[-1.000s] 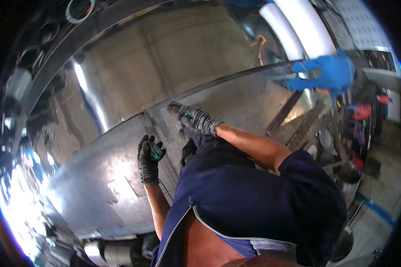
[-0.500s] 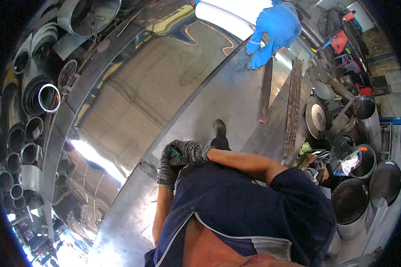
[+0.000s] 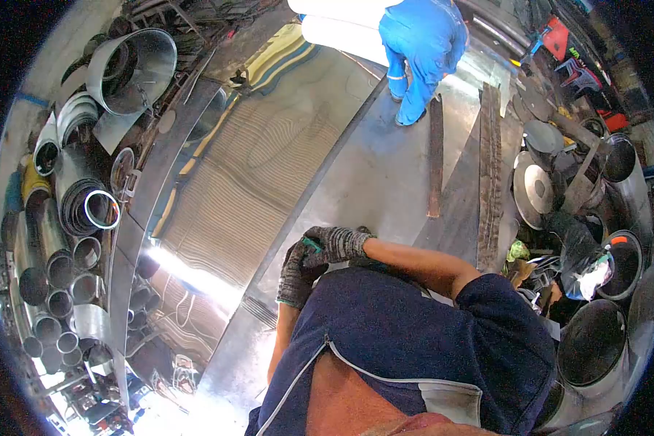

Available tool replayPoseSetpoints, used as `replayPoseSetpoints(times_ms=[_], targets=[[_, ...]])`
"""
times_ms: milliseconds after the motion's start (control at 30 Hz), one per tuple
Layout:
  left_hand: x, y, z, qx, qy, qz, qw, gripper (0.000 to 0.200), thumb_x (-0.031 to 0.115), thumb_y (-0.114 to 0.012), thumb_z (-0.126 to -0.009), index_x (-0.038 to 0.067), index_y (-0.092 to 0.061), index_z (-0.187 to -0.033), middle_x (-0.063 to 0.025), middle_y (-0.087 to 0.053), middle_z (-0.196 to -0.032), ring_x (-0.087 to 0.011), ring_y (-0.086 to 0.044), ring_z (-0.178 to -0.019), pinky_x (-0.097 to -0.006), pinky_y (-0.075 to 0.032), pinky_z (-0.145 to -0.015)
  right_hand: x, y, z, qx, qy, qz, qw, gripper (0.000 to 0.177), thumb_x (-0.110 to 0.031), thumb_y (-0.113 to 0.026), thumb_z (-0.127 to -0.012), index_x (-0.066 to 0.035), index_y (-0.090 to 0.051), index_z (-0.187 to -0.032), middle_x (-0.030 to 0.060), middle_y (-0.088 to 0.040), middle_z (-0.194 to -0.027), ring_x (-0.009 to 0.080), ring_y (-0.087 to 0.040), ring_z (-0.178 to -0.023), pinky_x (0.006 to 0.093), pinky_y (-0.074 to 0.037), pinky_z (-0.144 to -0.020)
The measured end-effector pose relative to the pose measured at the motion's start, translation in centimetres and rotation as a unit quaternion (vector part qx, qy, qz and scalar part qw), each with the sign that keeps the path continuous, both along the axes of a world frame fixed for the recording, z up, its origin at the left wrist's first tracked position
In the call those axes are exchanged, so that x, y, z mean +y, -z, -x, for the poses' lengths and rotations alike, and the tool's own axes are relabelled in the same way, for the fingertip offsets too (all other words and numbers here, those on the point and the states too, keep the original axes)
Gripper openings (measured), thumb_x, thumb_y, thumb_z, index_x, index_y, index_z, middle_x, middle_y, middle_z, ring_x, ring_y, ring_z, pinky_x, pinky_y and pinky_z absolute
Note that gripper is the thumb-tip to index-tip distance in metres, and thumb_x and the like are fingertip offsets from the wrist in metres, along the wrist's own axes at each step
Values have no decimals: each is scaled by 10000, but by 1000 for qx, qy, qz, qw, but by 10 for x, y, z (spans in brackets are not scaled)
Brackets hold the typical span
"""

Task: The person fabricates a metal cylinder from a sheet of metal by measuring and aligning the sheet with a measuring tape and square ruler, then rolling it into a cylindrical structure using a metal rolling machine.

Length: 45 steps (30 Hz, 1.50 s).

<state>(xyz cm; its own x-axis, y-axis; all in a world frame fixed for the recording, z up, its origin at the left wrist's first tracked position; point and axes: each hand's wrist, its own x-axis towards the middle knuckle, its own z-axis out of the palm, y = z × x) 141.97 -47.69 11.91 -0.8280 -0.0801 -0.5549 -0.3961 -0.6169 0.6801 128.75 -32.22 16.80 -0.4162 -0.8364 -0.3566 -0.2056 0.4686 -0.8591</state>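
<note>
Both of my hands wear grey knitted gloves and meet in front of my waist. My left hand (image 3: 296, 276) is closed, its fingers curled up against the other glove. Over it lies my right hand (image 3: 336, 244), also closed. Between the two gloves shows a bit of a small green object (image 3: 312, 244); its kind is hidden by the fingers. Beyond the hands stretches a large shiny metal sheet (image 3: 269, 174), which mirrors the ribbed roof.
A co-worker in blue (image 3: 421, 54) bends over near white rolls (image 3: 341, 33). Metal pipes (image 3: 62, 269) are stacked at left. Dark bars (image 3: 489, 174) lie on the floor at right, beside metal discs (image 3: 534, 185) and round bins (image 3: 592, 341).
The whole view has shifted, so the surroundings sit differently. My hands stay together, and the green object now shows nearer their far side. The co-worker's legs show more fully.
</note>
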Motion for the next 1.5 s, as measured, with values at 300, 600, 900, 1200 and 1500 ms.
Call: replayPoseSetpoints(times_ms=[300,600,900,1200,1500], targets=[[60,-62,113,-17,-9,-177,984,393,274,-606,-967,96,-571,-1316,-107,-646,-1188,-249,-651,-1028,-399,-557,-912,62,-14,87,5,49,56,997,802,-487,-821,-749,-33,-531,-1343,191,-638,-1256,326,-612,-1175,403,-481,-1006],[99,-29,216,-89,66,-239,965,307,218,-593,-973,96,-598,-1255,-80,-670,-1083,-226,-656,-970,-362,-566,-847,127,19,144,93,206,65,972,691,-542,-741,-794,-44,-591,-1249,210,-657,-1186,390,-607,-1136,446,-483,-981],[106,-26,360,-75,110,-459,879,165,188,-601,-969,84,-669,-1077,-81,-682,-976,-209,-656,-883,-364,-576,-780,146,53,252,101,254,13,962,652,-317,-709,-902,-31,-443,-1424,173,-599,-1303,275,-595,-1172,361,-457,-1013],[95,0,478,-75,190,-215,955,342,316,-687,-916,150,-642,-1211,-51,-669,-1142,-201,-676,-927,-355,-570,-822,138,44,364,33,310,-18,950,567,-347,-680,-945,-69,-482,-1398,63,-637,-1130,134,-604,-894,309,-531,-704],[72,-13,521,-117,164,-214,956,337,325,-665,-927,146,-660,-1212,-16,-675,-1067,-154,-640,-855,-303,-534,-737,115,42,423,47,254,16,966,643,-353,-711,-916,-40,-461,-1419,124,-622,-1234,219,-610,-1059,349,-510,-908]])
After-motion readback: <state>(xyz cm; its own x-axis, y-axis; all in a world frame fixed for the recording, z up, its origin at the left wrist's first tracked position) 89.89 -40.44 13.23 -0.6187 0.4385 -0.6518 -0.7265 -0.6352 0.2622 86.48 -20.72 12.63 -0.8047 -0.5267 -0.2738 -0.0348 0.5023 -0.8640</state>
